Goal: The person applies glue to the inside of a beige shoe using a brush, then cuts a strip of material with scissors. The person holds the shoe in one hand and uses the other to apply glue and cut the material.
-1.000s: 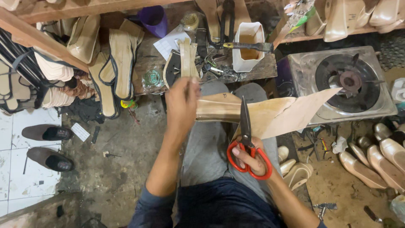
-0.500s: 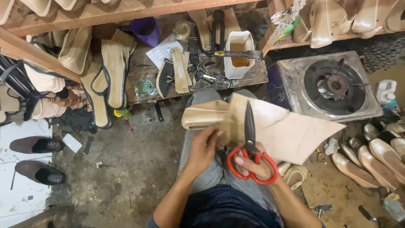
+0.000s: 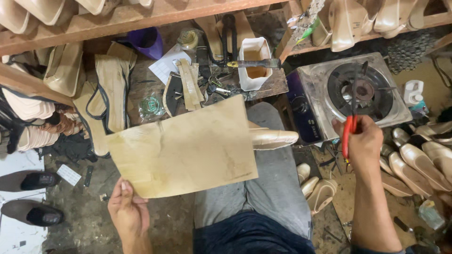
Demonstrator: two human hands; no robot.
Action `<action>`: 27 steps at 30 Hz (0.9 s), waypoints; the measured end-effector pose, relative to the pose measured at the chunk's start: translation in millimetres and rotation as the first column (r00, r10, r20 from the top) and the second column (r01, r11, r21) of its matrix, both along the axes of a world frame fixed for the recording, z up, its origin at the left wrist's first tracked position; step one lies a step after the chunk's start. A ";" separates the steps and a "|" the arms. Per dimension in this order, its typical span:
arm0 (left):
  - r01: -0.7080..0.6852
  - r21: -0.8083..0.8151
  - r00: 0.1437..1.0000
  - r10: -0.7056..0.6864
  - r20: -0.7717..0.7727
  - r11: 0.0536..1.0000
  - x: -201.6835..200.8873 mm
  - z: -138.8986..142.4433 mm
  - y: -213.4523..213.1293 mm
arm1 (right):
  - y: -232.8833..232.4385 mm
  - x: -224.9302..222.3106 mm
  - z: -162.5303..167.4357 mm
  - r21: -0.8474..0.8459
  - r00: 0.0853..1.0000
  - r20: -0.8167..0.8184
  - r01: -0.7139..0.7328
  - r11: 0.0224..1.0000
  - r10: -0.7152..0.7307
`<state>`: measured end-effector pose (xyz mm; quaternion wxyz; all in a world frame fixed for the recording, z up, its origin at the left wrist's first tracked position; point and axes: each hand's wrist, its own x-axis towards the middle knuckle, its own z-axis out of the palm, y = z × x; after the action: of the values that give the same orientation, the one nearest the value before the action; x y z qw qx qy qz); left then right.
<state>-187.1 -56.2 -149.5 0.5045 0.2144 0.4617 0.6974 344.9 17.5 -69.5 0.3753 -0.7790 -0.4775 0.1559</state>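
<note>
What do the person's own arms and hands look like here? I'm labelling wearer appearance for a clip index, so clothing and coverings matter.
Both hands are bare: no gloves, rings or watch show on the left hand or the right hand. Both forearms are uncovered as far as the frame shows. A dark blue sleeve edge appears just at the bottom of the right arm. The fingers have short nails. No markings visible.

one tan sheet in the left hand, one pair of red scissors in the right hand, one gas burner just past it, two dark shoes off left
</note>
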 end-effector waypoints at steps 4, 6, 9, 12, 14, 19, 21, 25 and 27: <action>-0.024 0.014 0.999 0.023 0.034 1.000 -21.7 -16.9 -19.3 | 35.7 42.6 -45.5 -0.034 0.993 -0.099 -0.073 0.997 0.069; -0.018 -0.047 0.999 0.019 0.029 0.999 -25.5 -24.2 -23.2 | 57.4 55.6 -64.3 -0.050 0.991 -0.089 -0.104 0.993 0.099; -0.006 -0.081 0.998 0.010 0.059 0.997 -26.4 -32.1 -24.3 | 104.5 63.5 -91.3 -0.032 0.989 -0.025 -0.145 0.989 0.144; 0.008 -0.052 0.996 -0.004 0.084 0.999 -28.0 -33.9 -25.4 | 161.6 70.1 -115.9 -0.004 0.965 0.209 -0.161 0.987 0.158; -0.012 -0.052 0.997 0.016 0.075 0.999 -28.0 -34.9 -26.0 | 199.1 74.3 -129.0 0.019 0.943 0.282 -0.188 0.982 0.175; -0.209 -0.188 0.974 0.222 0.053 0.960 -32.8 -46.3 -43.5 | 244.5 76.0 -147.7 0.086 0.917 0.311 -0.288 0.954 0.249; -0.218 -0.105 0.973 0.224 0.055 0.970 -39.2 -58.5 -54.3 | 250.4 70.4 -147.2 0.065 0.883 0.390 -0.309 0.949 0.260; -0.383 -0.222 0.924 0.373 -0.086 0.897 -58.0 -91.3 -80.0 | 240.3 53.7 -136.5 0.081 0.799 0.548 -0.345 0.935 0.247; -0.451 -0.282 0.893 0.426 -0.147 0.847 -66.2 -108.9 -91.9 | 223.1 43.9 -120.8 0.092 0.688 0.703 -0.335 0.938 0.177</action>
<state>-253.3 -148.1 -258.4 0.3403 0.0491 0.6212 0.7042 388.8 240.6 -190.3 0.2278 -0.6614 -0.7000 -0.1438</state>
